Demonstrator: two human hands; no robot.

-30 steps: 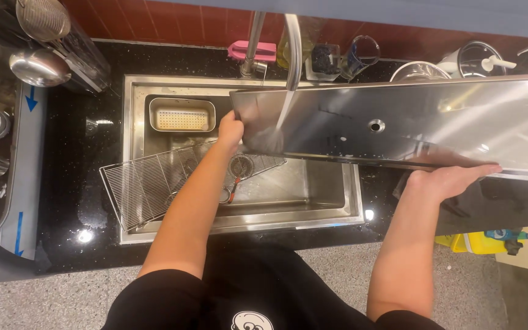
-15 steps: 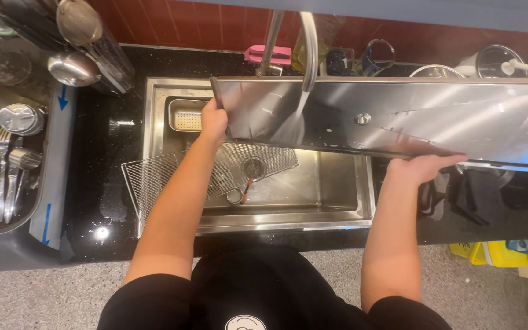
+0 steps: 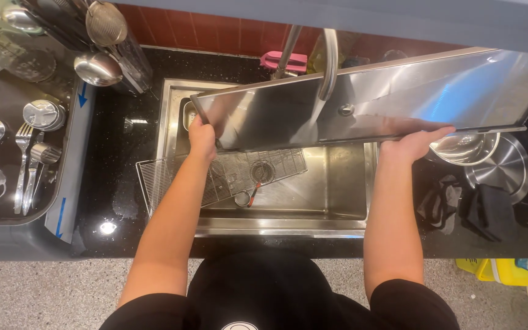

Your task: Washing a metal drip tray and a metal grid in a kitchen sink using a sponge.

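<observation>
- One black speckled stone counter (image 3: 123,183) surrounds one rectangular stainless-steel sink (image 3: 337,189); both sit further right in view than half a second ago.
- One long shiny stainless-steel panel (image 3: 398,101) with a small round hole is held over the sink, its right end now tilted higher than before.
- One grey dish tray (image 3: 7,183) at the left holds cutlery and lids.
- One rectangular wire rack (image 3: 215,180) leans in the sink, over its left rim, unchanged.
- Two steel bowls (image 3: 490,156) show under the panel's right end.
- One curved steel tap (image 3: 330,61) crosses in front of the panel.
- Left hand (image 3: 201,137) is closed around the panel's left end, as earlier.
- Right hand (image 3: 414,142) lies flat and open, palm up, under the panel's lower edge, supporting it.
</observation>
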